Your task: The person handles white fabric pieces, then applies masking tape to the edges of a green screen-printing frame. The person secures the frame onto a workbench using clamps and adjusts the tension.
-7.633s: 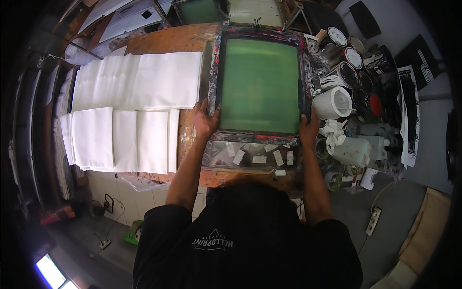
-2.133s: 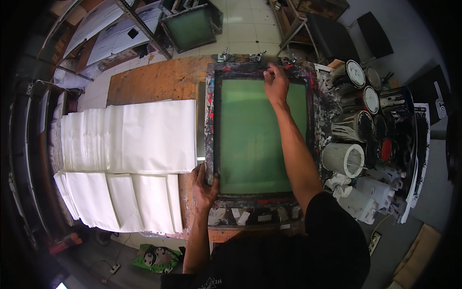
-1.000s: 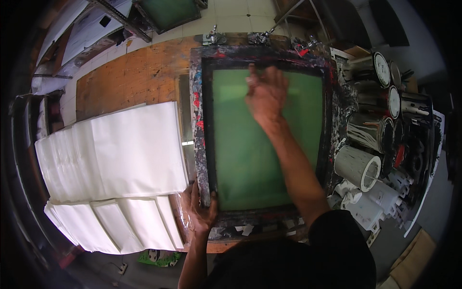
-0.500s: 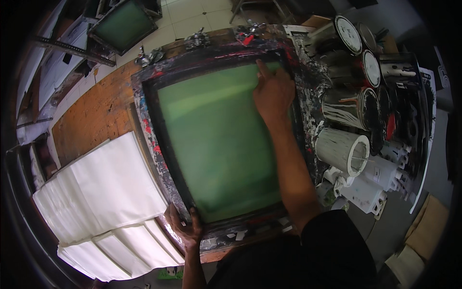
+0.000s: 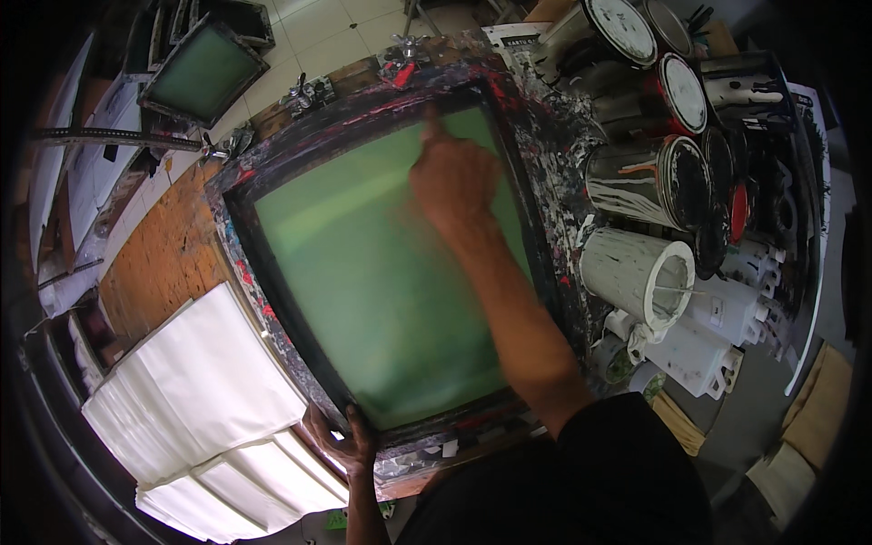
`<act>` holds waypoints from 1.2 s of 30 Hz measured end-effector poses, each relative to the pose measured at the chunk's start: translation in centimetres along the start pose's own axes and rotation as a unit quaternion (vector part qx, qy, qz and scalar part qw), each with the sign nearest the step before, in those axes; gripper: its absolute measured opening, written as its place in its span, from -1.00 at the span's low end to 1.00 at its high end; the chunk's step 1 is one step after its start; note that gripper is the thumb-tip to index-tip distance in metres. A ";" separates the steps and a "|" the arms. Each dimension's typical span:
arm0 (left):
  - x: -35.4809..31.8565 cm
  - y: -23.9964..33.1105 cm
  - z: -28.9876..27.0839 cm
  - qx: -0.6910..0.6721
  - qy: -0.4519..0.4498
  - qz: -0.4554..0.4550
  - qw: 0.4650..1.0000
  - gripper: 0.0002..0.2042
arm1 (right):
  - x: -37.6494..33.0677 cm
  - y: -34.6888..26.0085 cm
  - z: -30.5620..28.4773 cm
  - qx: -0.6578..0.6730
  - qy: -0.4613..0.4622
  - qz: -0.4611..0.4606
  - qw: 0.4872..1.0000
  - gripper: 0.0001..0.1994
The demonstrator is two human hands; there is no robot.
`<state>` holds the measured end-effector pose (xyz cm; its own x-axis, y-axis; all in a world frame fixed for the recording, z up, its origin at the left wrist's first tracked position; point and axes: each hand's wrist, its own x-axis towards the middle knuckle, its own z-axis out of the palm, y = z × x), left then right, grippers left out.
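Spreading your left hand (image 5: 343, 445) around a corner of the green screen (image 5: 363, 291), beside white sheets (image 5: 204, 372), you point with your right hand (image 5: 456, 180), its hold unclear. Pressing hard could mark the screen.

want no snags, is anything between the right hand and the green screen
Nothing visible stands between the right hand and the green screen; the white sheets lie to its left, the white bucket to its right.
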<state>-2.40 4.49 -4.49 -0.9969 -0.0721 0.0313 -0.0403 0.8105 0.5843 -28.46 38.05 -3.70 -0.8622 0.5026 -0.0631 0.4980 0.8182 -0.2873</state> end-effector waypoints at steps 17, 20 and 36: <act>-0.7 -2.9 0.3 0.066 0.019 0.114 0.991 -0.39 | -0.5 2.2 -0.1 0.150 0.020 -0.054 0.987 -0.53; -0.3 -0.7 0.0 0.025 -0.001 0.048 0.999 -0.40 | -1.5 4.9 -3.3 0.087 0.186 -0.054 0.977 -0.46; -1.7 5.2 -9.7 -0.064 -0.055 -0.008 0.996 -0.55 | -8.2 11.5 -8.5 0.176 -0.026 0.012 0.984 -0.37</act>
<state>-0.29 3.17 6.39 -0.9979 -0.0137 -0.0634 -0.0534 0.7292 0.6822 -14.89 45.68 1.70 -0.8593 0.4971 -0.1203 0.4623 0.6544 -0.5984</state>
